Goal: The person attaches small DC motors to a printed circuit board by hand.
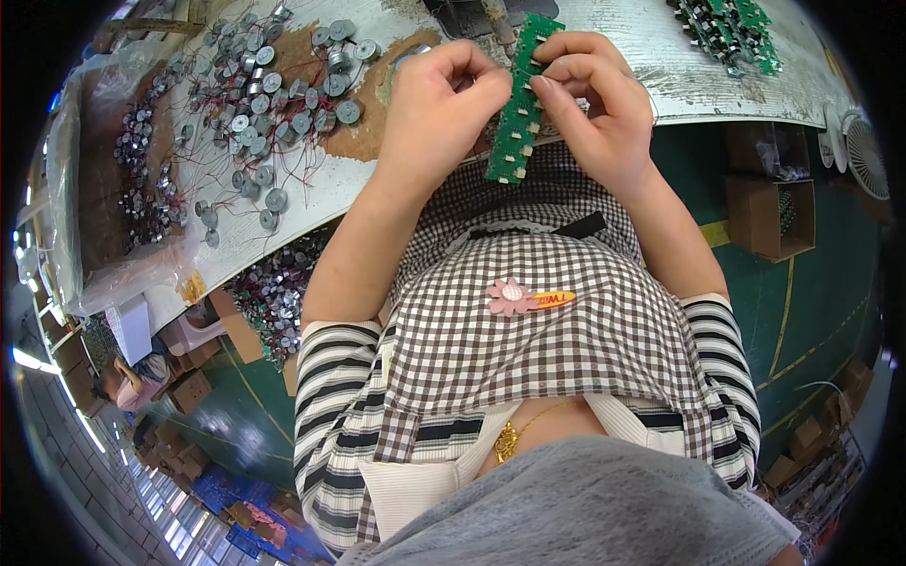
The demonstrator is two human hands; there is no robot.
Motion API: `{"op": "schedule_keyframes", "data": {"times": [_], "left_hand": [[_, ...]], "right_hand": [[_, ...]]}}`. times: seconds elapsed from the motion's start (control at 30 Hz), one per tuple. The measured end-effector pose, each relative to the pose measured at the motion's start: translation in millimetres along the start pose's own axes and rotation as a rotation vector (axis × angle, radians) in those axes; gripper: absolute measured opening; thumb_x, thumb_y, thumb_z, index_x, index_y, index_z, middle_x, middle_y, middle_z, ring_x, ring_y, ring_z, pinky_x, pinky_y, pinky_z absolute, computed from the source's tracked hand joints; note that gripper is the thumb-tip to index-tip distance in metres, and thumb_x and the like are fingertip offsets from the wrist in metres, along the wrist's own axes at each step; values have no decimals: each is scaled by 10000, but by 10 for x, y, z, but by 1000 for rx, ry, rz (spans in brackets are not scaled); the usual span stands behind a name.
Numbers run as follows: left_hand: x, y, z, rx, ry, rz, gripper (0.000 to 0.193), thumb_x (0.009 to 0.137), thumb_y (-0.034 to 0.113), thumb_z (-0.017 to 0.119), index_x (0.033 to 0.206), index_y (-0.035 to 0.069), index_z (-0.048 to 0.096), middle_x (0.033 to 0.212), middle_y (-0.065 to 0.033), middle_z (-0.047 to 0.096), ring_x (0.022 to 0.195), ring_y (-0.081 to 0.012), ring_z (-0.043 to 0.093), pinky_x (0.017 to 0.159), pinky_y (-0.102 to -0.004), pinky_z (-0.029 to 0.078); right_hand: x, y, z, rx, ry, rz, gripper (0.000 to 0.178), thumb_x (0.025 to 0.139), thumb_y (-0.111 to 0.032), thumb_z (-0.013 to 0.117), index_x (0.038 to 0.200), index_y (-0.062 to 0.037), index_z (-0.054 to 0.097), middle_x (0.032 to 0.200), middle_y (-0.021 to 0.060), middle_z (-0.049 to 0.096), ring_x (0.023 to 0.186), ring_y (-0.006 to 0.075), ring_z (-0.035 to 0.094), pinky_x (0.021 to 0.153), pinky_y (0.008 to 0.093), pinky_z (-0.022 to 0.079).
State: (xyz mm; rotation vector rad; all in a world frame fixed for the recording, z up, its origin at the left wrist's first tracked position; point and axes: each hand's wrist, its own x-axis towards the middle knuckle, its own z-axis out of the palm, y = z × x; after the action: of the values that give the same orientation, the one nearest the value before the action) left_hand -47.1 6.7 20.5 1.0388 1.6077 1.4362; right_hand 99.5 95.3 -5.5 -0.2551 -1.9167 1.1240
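A long green circuit board panel with small white connectors along it is held upright at the table's near edge. My right hand grips its right side between thumb and fingers. At the board's left side, my left hand is closed in a pinch, its fingertips beside the board. Whatever lies in that pinch is too small or hidden to make out. Left of my left hand, many small round silver motors with thin red wires lie loose on the worn white table.
More green boards are stacked at the table's far right. A plastic-lined box of small metal parts sits at far left. Below the table edge is another heap of parts. Cardboard boxes and a fan stand at right.
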Motion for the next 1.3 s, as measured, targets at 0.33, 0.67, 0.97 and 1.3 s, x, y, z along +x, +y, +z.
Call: {"op": "schedule_keyframes", "data": {"times": [0.33, 0.67, 0.97, 1.3], "left_hand": [[29, -58, -7, 55, -6, 93, 118, 741, 88, 610, 695, -15, 576, 565, 12, 527, 485, -34, 465, 423, -203, 360], [0, -18, -29, 123, -138, 3, 117, 798, 112, 622, 762, 4, 592, 656, 25, 550, 573, -37, 498, 489, -195, 392], [106, 128, -426, 392, 4, 239, 197, 807, 159, 681, 934, 11, 656, 773, -3, 625, 657, -53, 537, 570, -211, 427], [550, 24, -1703, 1504, -20, 129, 254, 762, 145, 508, 963, 120, 661, 891, -180, 637, 854, -387, 594, 749, -474, 479]], "right_hand": [[-30, 60, -14, -63, -3, -29, 85, 809, 62, 617, 880, 63, 571, 1053, 141, 552, 762, 93, 566, 660, 184, 481], [3, 103, -36, -42, 154, -74, 93, 791, 43, 641, 848, 30, 569, 983, 119, 589, 702, 99, 569, 577, 203, 477], [8, 97, -15, 232, 170, 135, 50, 874, 10, 569, 888, 42, 534, 983, 77, 579, 731, 68, 580, 611, 189, 531], [-30, 143, 20, 192, 162, 160, 51, 858, 1, 591, 874, 26, 550, 972, 73, 585, 702, 67, 583, 587, 187, 522]]}}
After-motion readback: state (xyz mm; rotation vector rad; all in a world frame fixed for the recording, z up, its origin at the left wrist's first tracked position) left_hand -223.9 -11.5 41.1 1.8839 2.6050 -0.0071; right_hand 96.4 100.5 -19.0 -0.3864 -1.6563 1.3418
